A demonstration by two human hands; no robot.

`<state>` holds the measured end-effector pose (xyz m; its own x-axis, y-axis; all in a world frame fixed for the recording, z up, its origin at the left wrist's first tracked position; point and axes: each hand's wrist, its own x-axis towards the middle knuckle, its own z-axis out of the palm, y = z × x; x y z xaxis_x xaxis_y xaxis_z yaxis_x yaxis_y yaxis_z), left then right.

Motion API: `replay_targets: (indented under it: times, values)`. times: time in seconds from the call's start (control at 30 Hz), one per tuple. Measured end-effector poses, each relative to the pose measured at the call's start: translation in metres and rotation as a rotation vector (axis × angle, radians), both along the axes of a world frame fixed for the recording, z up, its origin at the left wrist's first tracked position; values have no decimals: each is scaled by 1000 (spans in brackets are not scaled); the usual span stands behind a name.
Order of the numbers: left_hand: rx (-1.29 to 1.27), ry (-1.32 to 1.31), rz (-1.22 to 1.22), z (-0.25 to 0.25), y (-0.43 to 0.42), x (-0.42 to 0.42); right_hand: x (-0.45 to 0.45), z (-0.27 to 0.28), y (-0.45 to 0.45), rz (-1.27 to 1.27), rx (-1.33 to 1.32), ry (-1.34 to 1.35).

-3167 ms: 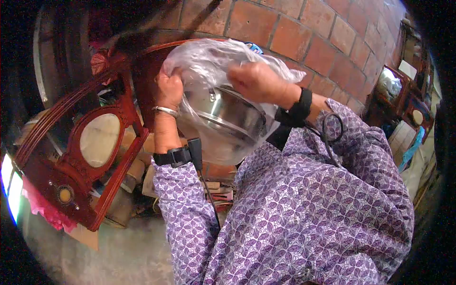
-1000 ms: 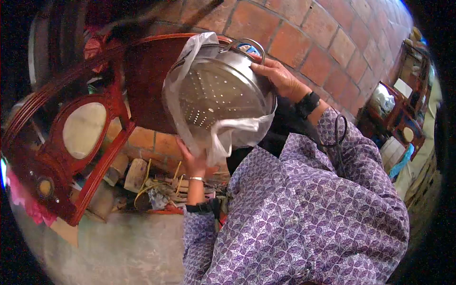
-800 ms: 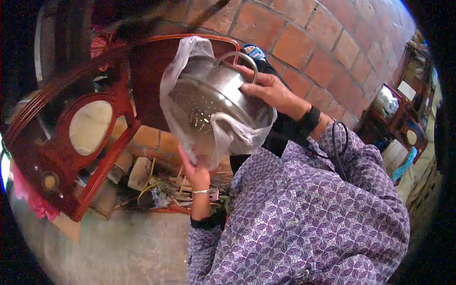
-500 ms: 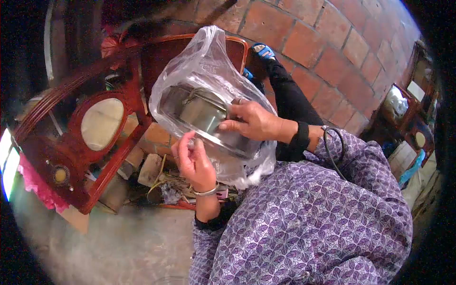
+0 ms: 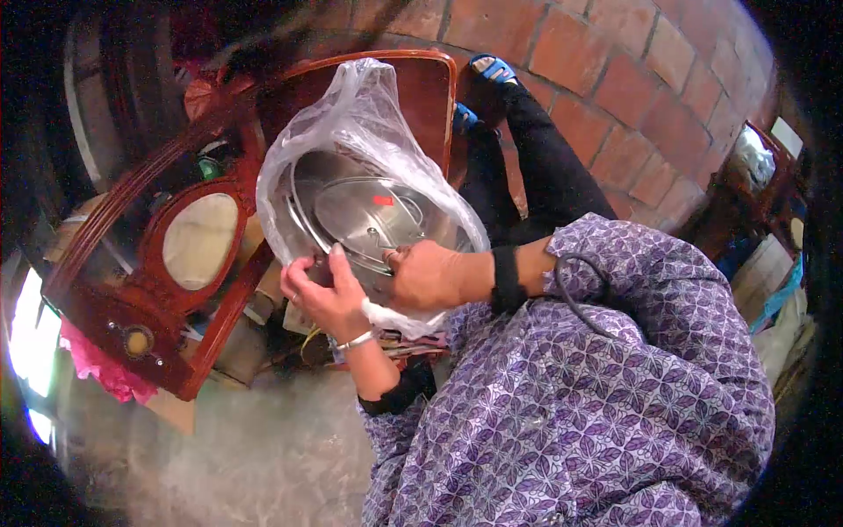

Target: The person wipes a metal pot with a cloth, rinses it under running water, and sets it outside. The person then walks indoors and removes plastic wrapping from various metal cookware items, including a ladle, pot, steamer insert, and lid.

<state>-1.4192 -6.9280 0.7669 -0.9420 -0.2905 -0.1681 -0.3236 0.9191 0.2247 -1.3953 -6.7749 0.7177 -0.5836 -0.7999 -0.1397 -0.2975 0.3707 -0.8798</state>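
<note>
A clear plastic bag point(image 5: 364, 101) lies open around shiny metal cookware point(image 5: 347, 211) with a small red sticker on its round surface. My right hand point(image 5: 430, 274) reaches into the bag from the right; its fingers are curled at the metal near a small wire handle, and what they grip is too small to make out. At the bag's lower left edge is my left hand point(image 5: 325, 299), its fingers apart, the thumb against the near rim of the metalware. A white bunched part of the bag hangs below, between my two wrists.
Behind the bag stands a red-brown wooden chair or bench point(image 5: 421, 83) with a carved, oval-inlaid side point(image 5: 200, 241). Pink cloth point(image 5: 101, 364) hangs at the left. My legs and blue sandals point(image 5: 493, 68) are on brick tiles point(image 5: 575, 53). More carved furniture stands at far right.
The perforated metal side no longer faces up; a round surface with a red sticker now shows inside the bag. My right hand has moved down and left, and my left hand slightly left with its fingers spread.
</note>
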Motion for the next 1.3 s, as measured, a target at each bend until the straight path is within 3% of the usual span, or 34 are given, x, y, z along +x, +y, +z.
replay_targets:
  times: [0.07, 0.1, 0.17, 0.2, 0.23, 0.27, 0.3, 0.33, 0.4, 0.43, 0.5, 0.53, 0.6, 0.63, 0.67, 0.73, 0.8, 0.83, 1.0, 1.03, 1.1, 1.13, 1.2, 1.3]
  values:
    - [-74, 49, -78, -9, -20, 3, -6, -7, 18, -5, -107, -177]
    - [-55, 47, -25, -1, -20, 3, -6, -5, 30, -86, -77, -46]
    - [-40, 41, 32, 2, -27, 5, -16, -13, 51, -367, -145, -149]
    - [-51, 8, 21, -1, -35, 8, -20, -29, 58, -537, -295, -361]
    - [-64, -29, 10, -4, -42, 10, -28, -47, 58, -726, -364, -90]
    - [-73, -68, -2, -7, -48, 14, -36, -59, 68, -866, -305, -93]
    - [-46, -72, 5, -10, -53, 17, -47, -57, 90, -830, -288, -627]
    - [-48, -77, 9, -11, -58, 19, -57, -69, 98, -851, -290, -922]
    - [84, -41, 16, -18, -62, 23, -61, -72, 113, -940, -329, -1035]
    - [84, -38, 21, -23, -65, 27, -59, -70, 116, -935, -328, -1034]
    - [379, -65, 139, -31, -74, 34, -50, -62, 115, -839, -336, -959]
    - [378, -71, 141, -31, -78, 36, -45, -55, 114, -840, -334, -966]
    - [234, -81, -42, -28, -89, 38, -38, -39, 109, -729, -174, -615]
    - [453, -94, 75, -34, -99, 46, -33, -31, 108, -718, -138, -601]
    - [457, -101, 76, -36, -95, 48, -35, -11, 111, -695, -133, -508]
    - [784, 25, 331, -41, -83, 52, -29, 1, 115, -662, -110, -485]
    - [743, -68, 256, -31, -93, 48, -25, 12, 121, -653, -146, -377]
    - [819, -80, 371, -31, -93, 48, -24, 14, 124, -634, -186, -272]
    - [962, -186, 717, -18, -66, 28, -37, 32, 144, -606, -130, -314]
    - [960, -185, 715, -15, -62, 27, -39, 34, 147, -635, -120, -310]
    - [878, -147, 440, -9, -47, 21, -44, 38, 155, -703, -115, -341]
    - [993, -139, 409, -10, -45, 19, -46, 38, 161, -768, -105, -381]
    - [891, -143, 222, -20, -52, 14, -45, 32, 170, -800, -133, -321]
    - [976, -181, 323, -15, -33, 5, -46, 42, 178, -868, -63, -293]
